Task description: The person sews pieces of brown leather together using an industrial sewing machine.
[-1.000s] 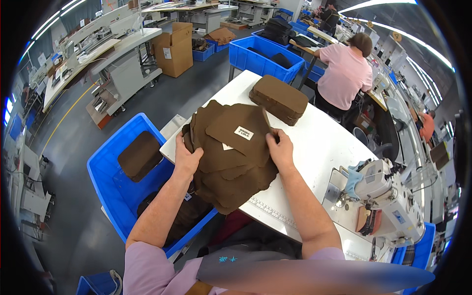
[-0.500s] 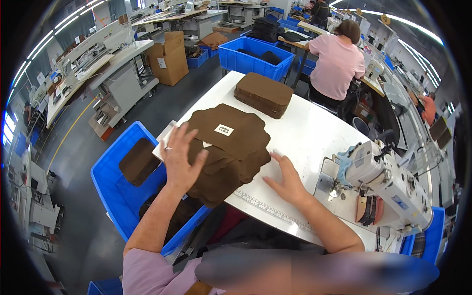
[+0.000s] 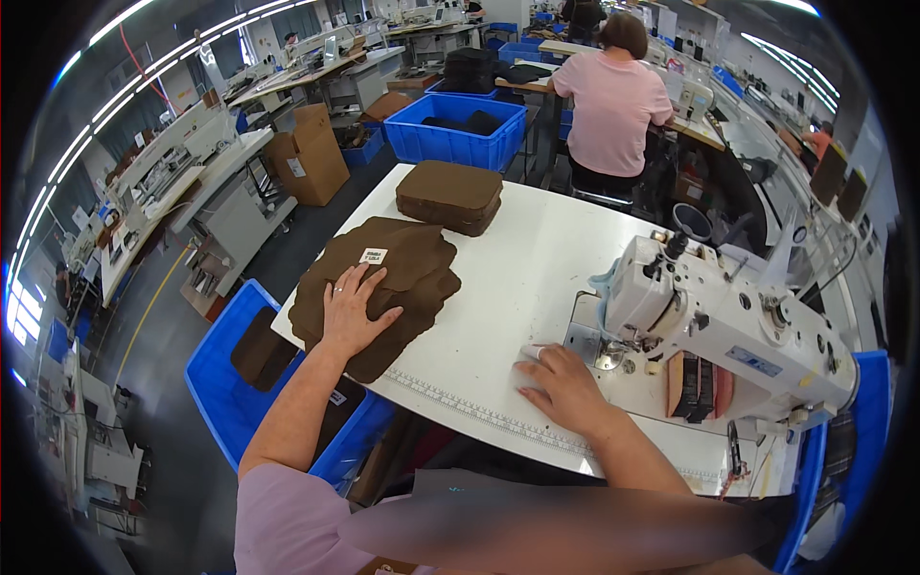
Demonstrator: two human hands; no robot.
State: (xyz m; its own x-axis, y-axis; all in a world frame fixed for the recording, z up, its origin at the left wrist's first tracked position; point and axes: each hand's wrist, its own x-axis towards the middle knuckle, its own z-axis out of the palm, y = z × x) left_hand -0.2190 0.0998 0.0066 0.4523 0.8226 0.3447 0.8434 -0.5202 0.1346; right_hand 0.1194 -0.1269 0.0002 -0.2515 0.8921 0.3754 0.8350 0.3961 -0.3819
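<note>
My left hand (image 3: 353, 314) lies flat with spread fingers on a loose pile of brown fabric pieces (image 3: 412, 259) at the table's left end. Just beyond its fingertips, a small white label (image 3: 373, 256) with dark print shows on the top piece. Fingers apart and slightly bent, my right hand (image 3: 563, 385) rests empty on the white table (image 3: 508, 287), just left of the sewing machine's (image 3: 709, 321) metal plate. A neat stack of brown pieces (image 3: 448, 196) stands behind the loose pile.
Below the table's left end is a blue bin (image 3: 213, 383) holding more brown pieces (image 3: 261, 350). A ruler strip (image 3: 479, 410) runs along the near edge. Another blue bin (image 3: 455, 134) stands beyond the table, near a seated person in pink (image 3: 613, 105).
My left hand has come down flat on the loose pile. My right hand has moved from beside the pile to the table by the sewing machine. The view has shifted rightward.
</note>
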